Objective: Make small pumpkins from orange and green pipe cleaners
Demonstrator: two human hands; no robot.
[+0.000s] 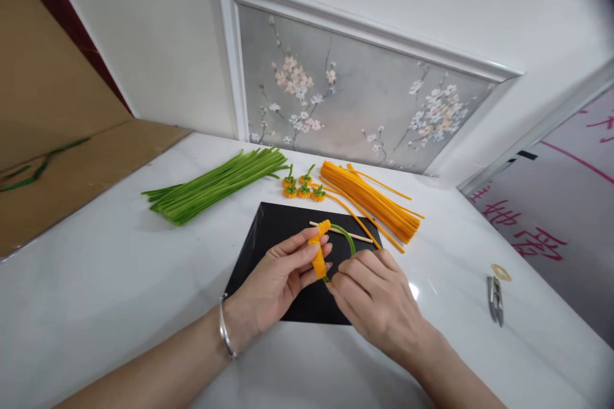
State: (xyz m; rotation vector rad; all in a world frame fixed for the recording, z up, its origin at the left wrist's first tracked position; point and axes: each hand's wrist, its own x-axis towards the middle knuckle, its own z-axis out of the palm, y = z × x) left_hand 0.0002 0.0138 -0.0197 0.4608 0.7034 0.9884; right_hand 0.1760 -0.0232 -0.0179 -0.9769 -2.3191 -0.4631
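My left hand (283,268) pinches a coiled orange pipe cleaner (318,255) between thumb and fingers. A green pipe cleaner (346,235) runs from the coil's upper end in an arc to my right hand (371,291). The fingers of that right hand are closed on it, close to the coil's lower end, where a bit of green also shows. Both hands are above a black mat (259,239). On the mat, behind the coil, lies a thin wooden stick (357,236).
At the back left lies a bundle of green pipe cleaners (215,185); a bundle of orange pipe cleaners (369,198) is at the back right. Several small orange-and-green pieces (304,189) stand between them. Thread snips (495,300) lie at the right, beside a yellowish ring (501,272).
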